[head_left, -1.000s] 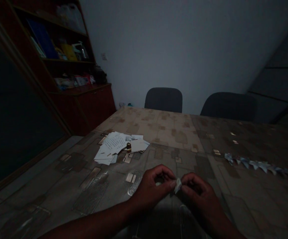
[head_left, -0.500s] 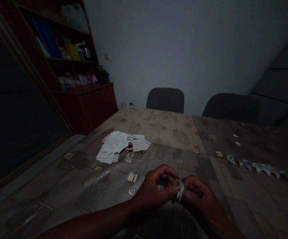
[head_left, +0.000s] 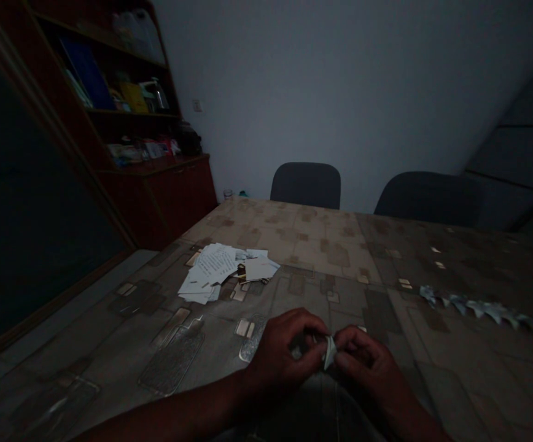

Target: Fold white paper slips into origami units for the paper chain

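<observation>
Through the head view I have a dim room: a patterned bench [head_left: 294, 233] runs toward a pale bare wall [head_left: 340, 92], and a red-brown cabinet [head_left: 178, 190] with loaded shelves stands at the left. I count two dark chairs [head_left: 306, 183] behind the bench, one socket [head_left: 196, 105] on the wall, one loose pile of white papers [head_left: 213, 270], too overlapped to number, and one row of pointed folded pieces [head_left: 487, 310] at the right, too dim to number. One small folded paper [head_left: 330, 353] is between my hands above the near bench: left grip [head_left: 289, 347] pinching one side, right grip [head_left: 370, 362] the other.
</observation>
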Motion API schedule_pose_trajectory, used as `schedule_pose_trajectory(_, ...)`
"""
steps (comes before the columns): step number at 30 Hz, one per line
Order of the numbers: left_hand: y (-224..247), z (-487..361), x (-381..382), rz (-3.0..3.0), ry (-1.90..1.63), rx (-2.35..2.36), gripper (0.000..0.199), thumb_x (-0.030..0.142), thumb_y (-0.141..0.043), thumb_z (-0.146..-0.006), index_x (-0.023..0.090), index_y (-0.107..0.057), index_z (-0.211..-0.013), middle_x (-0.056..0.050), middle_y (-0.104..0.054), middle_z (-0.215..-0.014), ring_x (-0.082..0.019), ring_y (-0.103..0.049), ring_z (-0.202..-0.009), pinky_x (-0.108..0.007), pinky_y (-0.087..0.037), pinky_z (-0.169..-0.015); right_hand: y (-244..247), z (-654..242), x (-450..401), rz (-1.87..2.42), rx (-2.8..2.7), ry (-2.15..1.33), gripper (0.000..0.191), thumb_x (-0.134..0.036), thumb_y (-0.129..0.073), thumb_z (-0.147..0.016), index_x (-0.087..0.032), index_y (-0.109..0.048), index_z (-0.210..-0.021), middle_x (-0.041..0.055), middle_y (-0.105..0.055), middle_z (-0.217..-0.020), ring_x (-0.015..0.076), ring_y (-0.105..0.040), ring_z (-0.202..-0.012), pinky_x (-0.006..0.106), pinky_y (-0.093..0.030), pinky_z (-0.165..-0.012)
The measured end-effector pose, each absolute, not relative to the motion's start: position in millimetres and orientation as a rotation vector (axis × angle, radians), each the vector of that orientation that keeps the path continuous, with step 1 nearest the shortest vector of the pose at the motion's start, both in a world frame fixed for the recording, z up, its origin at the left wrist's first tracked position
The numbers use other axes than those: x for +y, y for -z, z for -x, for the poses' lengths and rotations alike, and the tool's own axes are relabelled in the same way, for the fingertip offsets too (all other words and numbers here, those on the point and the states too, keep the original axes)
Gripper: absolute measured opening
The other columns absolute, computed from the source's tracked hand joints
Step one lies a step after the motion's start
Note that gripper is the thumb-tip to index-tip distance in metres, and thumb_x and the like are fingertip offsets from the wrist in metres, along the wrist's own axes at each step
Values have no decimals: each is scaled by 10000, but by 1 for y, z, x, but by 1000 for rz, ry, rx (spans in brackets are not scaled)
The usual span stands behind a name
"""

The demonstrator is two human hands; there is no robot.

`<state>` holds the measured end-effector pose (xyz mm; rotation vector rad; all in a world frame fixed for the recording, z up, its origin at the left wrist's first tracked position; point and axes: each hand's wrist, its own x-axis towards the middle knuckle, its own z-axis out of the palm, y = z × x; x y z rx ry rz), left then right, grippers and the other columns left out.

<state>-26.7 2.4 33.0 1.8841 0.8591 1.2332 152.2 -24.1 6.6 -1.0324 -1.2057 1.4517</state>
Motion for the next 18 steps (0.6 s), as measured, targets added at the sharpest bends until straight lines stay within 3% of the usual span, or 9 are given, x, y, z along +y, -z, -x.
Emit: schedule_pose_trajectory(18,-35,30,9,-2077,-1177,725,52,149,-584,-780,176,-609,-743,-34,-629,-681,-147,-579,-640,-270,-442,-620,-14,-147,-27,1084,-1203,-1457,300,-441,-767,-667,-199,-590,-681,-34,-508,-597,116,-442,-567,244,-355,-543)
